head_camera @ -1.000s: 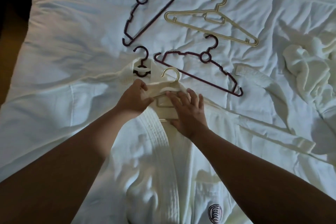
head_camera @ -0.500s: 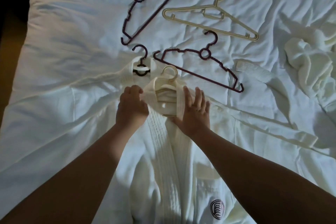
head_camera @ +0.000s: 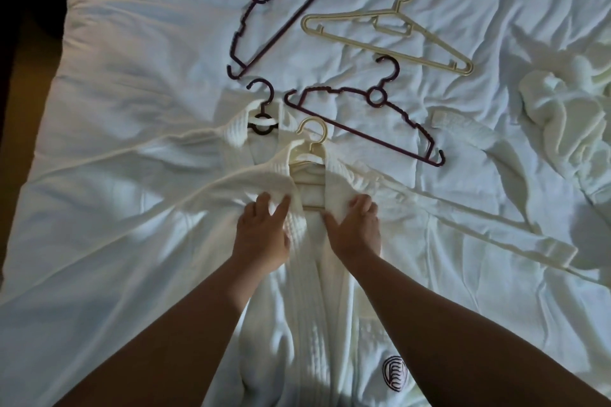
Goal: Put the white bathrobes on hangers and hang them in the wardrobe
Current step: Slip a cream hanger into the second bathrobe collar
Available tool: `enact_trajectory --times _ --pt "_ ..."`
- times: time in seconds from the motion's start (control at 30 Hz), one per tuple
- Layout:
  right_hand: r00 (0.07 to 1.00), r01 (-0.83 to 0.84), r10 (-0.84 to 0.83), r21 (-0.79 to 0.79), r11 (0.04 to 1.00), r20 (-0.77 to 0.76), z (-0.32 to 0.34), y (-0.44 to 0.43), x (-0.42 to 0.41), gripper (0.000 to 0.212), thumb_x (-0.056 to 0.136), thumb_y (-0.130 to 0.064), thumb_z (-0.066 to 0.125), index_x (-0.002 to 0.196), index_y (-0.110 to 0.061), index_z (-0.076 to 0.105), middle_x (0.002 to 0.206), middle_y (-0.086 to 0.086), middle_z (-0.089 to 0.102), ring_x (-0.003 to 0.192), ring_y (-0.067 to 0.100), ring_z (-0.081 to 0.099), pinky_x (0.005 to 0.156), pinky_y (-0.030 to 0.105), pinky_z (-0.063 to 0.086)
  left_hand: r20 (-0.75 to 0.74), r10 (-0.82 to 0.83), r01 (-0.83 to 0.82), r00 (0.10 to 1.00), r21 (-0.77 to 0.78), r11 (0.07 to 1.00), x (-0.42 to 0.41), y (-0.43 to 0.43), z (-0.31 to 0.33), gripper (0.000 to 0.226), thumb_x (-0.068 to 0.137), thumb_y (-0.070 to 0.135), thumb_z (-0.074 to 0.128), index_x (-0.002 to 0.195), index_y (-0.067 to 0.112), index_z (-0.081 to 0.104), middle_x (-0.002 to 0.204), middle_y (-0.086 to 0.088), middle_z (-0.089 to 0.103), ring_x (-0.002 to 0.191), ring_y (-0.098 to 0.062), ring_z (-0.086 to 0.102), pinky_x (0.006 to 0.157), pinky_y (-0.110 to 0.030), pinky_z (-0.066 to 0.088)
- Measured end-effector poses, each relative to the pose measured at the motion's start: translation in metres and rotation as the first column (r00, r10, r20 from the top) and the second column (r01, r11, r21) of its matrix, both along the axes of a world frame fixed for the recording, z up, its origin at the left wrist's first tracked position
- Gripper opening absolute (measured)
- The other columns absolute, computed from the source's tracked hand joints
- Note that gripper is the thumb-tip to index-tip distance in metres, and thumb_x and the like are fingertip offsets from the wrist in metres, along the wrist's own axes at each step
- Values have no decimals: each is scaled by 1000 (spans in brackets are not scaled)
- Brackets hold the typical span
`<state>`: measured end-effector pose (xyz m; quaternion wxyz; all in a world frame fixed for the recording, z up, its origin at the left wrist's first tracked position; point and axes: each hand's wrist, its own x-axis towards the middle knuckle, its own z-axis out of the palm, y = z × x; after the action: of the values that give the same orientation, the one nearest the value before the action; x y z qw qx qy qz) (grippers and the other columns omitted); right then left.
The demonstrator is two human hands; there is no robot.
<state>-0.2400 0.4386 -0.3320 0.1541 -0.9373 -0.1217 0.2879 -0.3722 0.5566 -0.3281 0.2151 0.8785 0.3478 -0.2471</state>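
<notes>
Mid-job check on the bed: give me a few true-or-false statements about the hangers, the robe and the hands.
1. Three hangers lie loose on the bed sheet, outside any robe. True: the upper dark hanger, the lower dark hanger and the loose cream hanger.
2. The bathrobe under the hands is on a dark hanger. False: a cream hook sticks out of its collar; the dark hook belongs to the robe beneath.
3. The left hand and right hand are on the bathrobe, one on each side of its opening. True.
4. The right hand holds a loose hanger. False: its fingers curl on the bathrobe's lapel.
</notes>
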Motion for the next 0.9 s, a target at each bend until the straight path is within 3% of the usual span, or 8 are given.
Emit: enact_trajectory --times 0.1,0.23,0.3,0.4,0.5,0.7,0.83,0.9 --pt "977 -214 214 -69 974 -6 2 -14 -3 48 88 -63 56 110 -20 53 111 1 58 107 24 57 90 39 47 96 -41 35 995 62 997 -17 -8 -3 78 85 31 64 154 22 30 147 -17 33 130 -38 41 110 -45 36" --pt "899 -427 432 -68 902 73 2 -39 -9 70 89 -72 43 138 -22 44 138 1 47 131 22 44 110 38 35 107 -115 112 988 36 993 -38 -19 -11 77 78 27 68 148 15 40 148 -17 41 138 -37 40 108 -52 40" --pt "883 -465 469 -80 882 36 -2 -47 -8 90 89 -74 41 156 -18 18 163 6 18 151 28 16 122 43 19 102 -89 86 991 33 996 -37 -17 -9 76 83 29 65 152 18 34 158 -10 31 146 -31 31 113 -51 33" --pt "907 -422 420 -85 903 -40 -3 -41 14 101 90 -73 41 159 -21 -11 164 0 -26 153 29 -12 122 51 7 48 -73 72 996 10 997 -33 -8 -5 79 93 35 53 158 22 10 166 1 8 153 -24 9 121 -46 17" --pt "902 -425 421 -22 905 -97 15 -21 52 92 94 -67 43 160 -18 2 168 5 -6 155 27 -1 123 52 12 0 -82 82 997 -26 996 -40 -8 3 81 96 36 48 159 24 -1 167 2 -8 153 -23 -2 123 -44 8" --pt "827 -561 557 -126 818 -72 55 -44 65 65 95 -51 54 151 -22 36 152 8 42 138 29 43 112 46 38 15 -39 40 999 -51 998 -63 -48 28 68 97 41 48 157 29 17 167 -2 -9 154 -23 0 122 -43 14" --pt "823 -566 547 -139 813 -154 61 -95 0 46 95 -49 56 134 -25 53 134 6 49 123 28 52 102 40 44 11 -93 94 996 -58 994 -92 -90 51 56 95 40 38 150 25 37 165 -2 16 151 -22 17 119 -42 18" --pt "739 -666 625 -135 734 -250 59 -128 -52 47 95 -50 53 139 -32 51 140 6 46 131 29 46 107 41 40 -7 -116 115 993 -99 988 -112 -112 62 64 87 46 20 141 26 48 156 1 37 144 -19 34 116 -43 20"
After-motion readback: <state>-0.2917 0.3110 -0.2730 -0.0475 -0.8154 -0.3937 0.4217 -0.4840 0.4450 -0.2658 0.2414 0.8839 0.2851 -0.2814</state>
